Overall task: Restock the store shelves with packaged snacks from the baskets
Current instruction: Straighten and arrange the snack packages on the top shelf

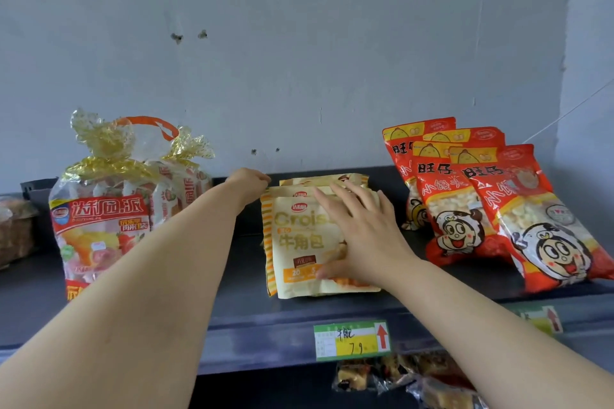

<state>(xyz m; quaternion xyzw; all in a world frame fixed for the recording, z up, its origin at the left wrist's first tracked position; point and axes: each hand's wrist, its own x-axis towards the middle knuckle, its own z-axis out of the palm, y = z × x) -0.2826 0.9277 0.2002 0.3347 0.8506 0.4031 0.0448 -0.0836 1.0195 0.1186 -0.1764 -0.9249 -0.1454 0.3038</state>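
My right hand (362,229) presses flat on the croissant packs (299,242) mid-way along the shelf (246,302). My left hand (247,181) curls round their rear corner. I judge there are gaps left to fill.

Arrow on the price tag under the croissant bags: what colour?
Red, on the green-and-yellow paper price tag; head view.

Bare dark shelf (242,295) lies open between the tied pie bags (99,219) on the left and the croissant packs (299,242) in the middle, crossed only by the left forearm (186,259). A narrower lane runs between those packs and the leaning red snack bags (465,209), widening toward the front edge. The wall (299,43) closes the back, and the space above the goods is open.
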